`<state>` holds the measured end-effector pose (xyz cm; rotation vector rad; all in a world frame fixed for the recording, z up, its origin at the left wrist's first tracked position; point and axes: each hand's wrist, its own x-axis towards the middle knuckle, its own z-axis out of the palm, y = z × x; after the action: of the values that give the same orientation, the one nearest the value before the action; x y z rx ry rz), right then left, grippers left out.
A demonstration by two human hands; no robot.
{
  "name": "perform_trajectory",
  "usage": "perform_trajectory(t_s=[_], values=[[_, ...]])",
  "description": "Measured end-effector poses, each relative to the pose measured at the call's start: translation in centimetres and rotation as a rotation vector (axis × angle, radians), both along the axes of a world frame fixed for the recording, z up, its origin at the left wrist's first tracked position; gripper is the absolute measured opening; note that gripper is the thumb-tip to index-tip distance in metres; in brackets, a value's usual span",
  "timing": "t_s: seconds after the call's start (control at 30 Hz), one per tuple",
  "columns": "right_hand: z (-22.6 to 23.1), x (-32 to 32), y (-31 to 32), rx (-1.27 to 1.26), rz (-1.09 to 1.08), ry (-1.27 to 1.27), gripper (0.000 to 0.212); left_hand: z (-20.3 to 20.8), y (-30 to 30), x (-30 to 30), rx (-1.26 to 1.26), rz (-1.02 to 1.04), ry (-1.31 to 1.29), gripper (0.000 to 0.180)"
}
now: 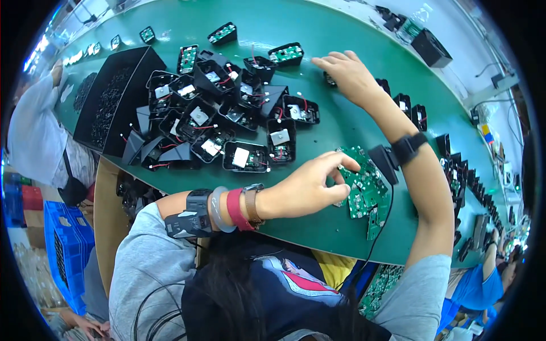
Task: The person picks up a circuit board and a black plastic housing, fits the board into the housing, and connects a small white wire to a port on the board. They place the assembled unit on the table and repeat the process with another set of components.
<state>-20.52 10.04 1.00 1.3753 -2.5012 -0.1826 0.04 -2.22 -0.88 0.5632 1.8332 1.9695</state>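
Observation:
My left hand reaches onto a stack of green circuit boards at the near edge of the green belt. Its thumb and fingertips pinch the top board's left edge. That wrist wears a black band, a grey bangle, a red band and a watch. My right hand stretches far across the belt, palm down with fingers spread, beside a small black housing. Whether it touches the housing is unclear. A black device is strapped to the right wrist, with a cable running down from it.
A heap of open black housings with boards and red wires lies left of centre. Black bins stand further left. More housings line the right side. A blue crate sits low left. Other people work at the left and the lower right.

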Motion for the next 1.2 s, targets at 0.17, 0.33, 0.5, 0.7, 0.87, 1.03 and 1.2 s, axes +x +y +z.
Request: perform_trajectory(t_s=[0.17,0.33,0.5,0.7,0.87,1.03,1.2], values=[[2.4,1.5,3.4,-0.28,-0.123,0.107,0.055,0.9,-0.3,0.7,-0.044,0.033,0.098,0.032],[-1.0,1.5,6.6,0.026,-0.634,0.099,0.062,0.6,0.4,1.0,-0.065,-0.066,0.104,0.026],[1.0,3.9,7.7,-0.455,-0.522,-0.149,0.063,0.0,0.7,0.2,0.117,-0.162,-0.304,0.036],[6.1,15.5,4.7,-0.697,0.057,-0.602,0.076,1.1,-0.3,-0.7,0.756,-0.118,-0.756,0.068],[5.7,16.4,8.5,-0.807,-0.203,-0.55,0.055,0.8,-0.9,-0.8,0.698,0.017,-0.752,0.045],[3.7,15.9,10.5,-0.765,-0.552,-0.666,0.032,0.5,-0.5,-0.6,0.637,0.036,-0.664,0.047],[0.3,16.9,9.3,-0.583,-0.516,-0.584,0.04,1.2,-0.5,-0.5,0.56,0.18,-0.591,0.043]])
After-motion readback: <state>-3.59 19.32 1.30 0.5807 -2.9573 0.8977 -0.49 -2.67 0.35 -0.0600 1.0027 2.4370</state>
